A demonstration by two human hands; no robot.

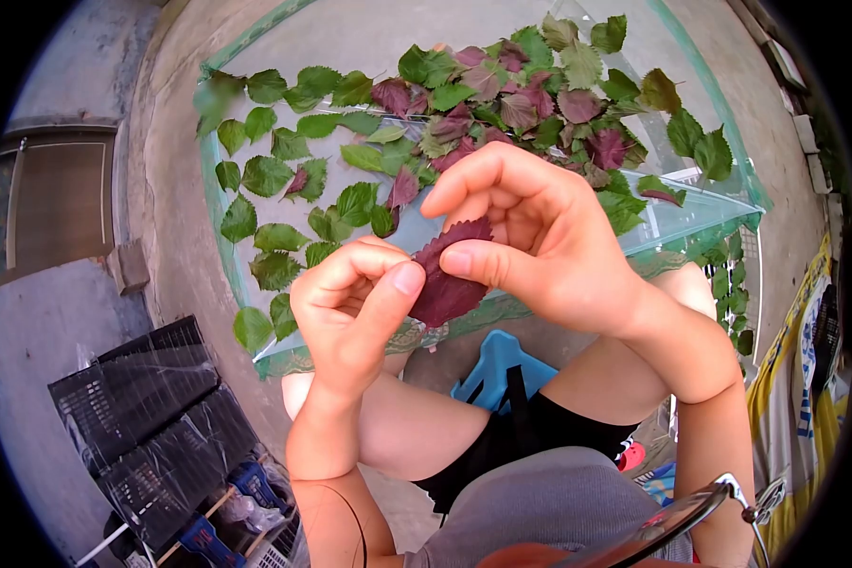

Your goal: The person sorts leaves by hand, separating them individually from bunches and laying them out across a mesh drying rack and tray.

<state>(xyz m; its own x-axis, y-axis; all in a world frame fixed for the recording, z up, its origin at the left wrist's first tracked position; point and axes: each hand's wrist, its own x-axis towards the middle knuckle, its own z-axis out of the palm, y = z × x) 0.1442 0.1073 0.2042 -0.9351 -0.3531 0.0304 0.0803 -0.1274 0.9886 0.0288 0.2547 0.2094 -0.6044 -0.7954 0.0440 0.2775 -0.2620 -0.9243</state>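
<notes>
A dark purple leaf with a jagged edge is held up between my two hands, over the near edge of a net-covered surface. My left hand pinches its left side between thumb and fingers. On the leaf's right side rests the thumb of my right hand; its index finger is raised and curved, apart from the thumb. Beyond my hands, green leaves lie spread over the left part of the net, and a heap of purple and green leaves lies at the middle and right.
A blue plastic stool stands between my legs. Black crates are stacked at the lower left. More green leaves lie at the right beyond the net's edge, near a yellow and white sack. Glasses show at the bottom.
</notes>
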